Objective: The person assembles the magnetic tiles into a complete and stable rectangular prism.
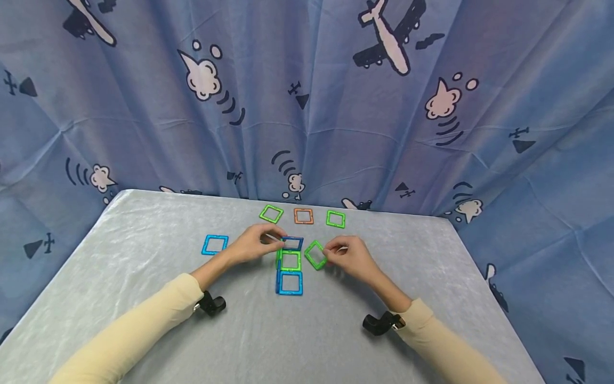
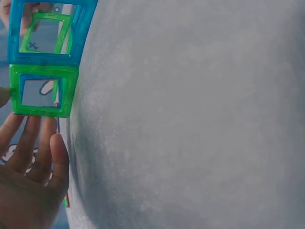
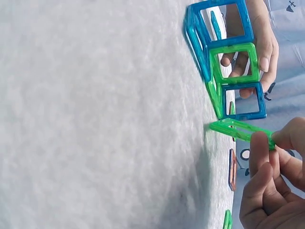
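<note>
Magnetic tiles, open square frames, are joined in a row: a light blue tile [image 1: 290, 293] nearest, a green tile [image 1: 299, 261] behind it, a dark blue tile [image 1: 301, 244] at the far end. More blue and green tiles stand along the row's left side. My left hand [image 1: 253, 244] holds the structure at its far left, thumb and fingertips against its tiles. Just right of the row, my right hand [image 1: 354, 257] pinches a loose green tile [image 1: 309, 261] by its edge. That tile is tilted in the right wrist view, its far end close to the structure.
A light blue tile [image 1: 204, 244] lies flat left of the left hand. Toward the back edge lie a green tile [image 1: 265, 217], an orange tile [image 1: 304, 222] and another green tile [image 1: 335, 225]. A patterned blue curtain [image 1: 259, 133] hangs behind the cloth-covered table [image 1: 168, 229].
</note>
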A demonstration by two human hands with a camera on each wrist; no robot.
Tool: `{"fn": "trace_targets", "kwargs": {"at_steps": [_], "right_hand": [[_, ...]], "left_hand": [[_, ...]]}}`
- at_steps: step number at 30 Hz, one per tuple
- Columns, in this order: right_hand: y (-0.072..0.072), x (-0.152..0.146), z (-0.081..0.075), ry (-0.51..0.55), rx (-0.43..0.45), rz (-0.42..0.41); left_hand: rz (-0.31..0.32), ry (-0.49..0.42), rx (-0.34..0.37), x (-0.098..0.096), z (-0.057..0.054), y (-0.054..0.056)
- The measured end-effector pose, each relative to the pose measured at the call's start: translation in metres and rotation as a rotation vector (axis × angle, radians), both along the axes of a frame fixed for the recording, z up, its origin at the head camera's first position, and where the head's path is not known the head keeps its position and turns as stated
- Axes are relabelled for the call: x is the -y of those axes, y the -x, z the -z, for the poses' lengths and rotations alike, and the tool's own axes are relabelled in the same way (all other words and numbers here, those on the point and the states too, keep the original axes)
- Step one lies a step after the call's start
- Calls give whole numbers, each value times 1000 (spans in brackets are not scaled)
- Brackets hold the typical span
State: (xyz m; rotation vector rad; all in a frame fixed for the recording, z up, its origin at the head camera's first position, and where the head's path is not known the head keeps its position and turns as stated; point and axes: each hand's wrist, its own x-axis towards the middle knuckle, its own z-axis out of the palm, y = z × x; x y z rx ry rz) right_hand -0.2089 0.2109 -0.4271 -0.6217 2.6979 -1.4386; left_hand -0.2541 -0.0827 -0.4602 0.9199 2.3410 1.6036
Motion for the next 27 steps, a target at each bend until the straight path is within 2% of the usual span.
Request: {"fn": "trace_targets", "kwargs": {"at_steps": [9, 18, 27], "right_hand": [[0, -1, 8, 51, 7, -3], [0, 5, 10, 14, 36, 66], [0, 10, 8, -14, 46, 93]], "left_hand": [[2, -2, 5, 0, -5, -3], [-5, 4, 2, 0, -5, -3], [3, -6, -1, 0, -7, -5]]}}
